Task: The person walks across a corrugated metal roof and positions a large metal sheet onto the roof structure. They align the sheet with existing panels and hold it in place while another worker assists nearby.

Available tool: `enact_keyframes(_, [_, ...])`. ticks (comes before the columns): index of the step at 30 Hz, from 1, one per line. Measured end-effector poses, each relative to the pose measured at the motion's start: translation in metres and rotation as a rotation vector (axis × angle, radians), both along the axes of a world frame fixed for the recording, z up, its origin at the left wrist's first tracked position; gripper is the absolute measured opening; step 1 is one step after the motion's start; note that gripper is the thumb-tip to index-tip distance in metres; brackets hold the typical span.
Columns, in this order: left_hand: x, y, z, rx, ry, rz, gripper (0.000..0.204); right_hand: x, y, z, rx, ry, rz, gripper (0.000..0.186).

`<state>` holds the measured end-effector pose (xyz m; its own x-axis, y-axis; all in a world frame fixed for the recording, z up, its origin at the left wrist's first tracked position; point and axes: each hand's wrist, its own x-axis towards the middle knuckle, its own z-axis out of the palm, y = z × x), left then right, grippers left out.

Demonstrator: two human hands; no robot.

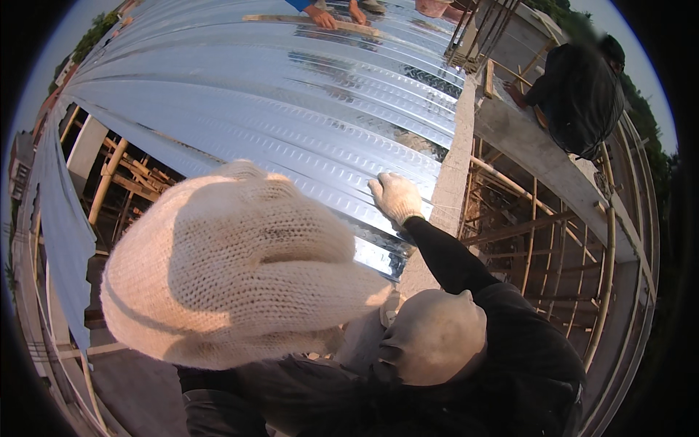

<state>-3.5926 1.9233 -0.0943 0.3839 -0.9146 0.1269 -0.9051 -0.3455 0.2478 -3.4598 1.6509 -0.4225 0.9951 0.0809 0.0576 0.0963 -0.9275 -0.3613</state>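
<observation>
My left hand (240, 269), in a cream knitted glove, is raised very close to the camera and fills much of the left and middle. Its fingers are curled and pressed together, and whatever they may hold is hidden. Farther off, my right hand (399, 198), in a similar glove, reaches out on a black sleeve (455, 255). It rests on the shiny ribbed metal decking sheet (328, 156) near its right end, the thumb apart from the fingers. The sheet's end meets a concrete beam edge (453, 167).
At the far edge, another person's bare hands (320, 16) touch a wooden strip (313, 23) on the decking. A person in dark clothes (579, 95) crouches on a concrete beam (542, 142) at right. Rebar (484, 29) stands upright. Open gaps show timber poles (108, 182) below.
</observation>
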Motion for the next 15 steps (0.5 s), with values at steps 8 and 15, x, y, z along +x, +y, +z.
enact_keyframes(8, [-0.004, 0.008, 0.015, 0.005, -0.019, 0.077, 0.044, 0.011, 0.023, -0.002, 0.0, -0.02, 0.074, 0.05])
enact_keyframes(15, [0.027, -0.002, -0.004, -0.095, -0.005, -0.017, 0.044, -0.003, -0.03, -0.002, -0.091, 0.02, -0.051, 0.049])
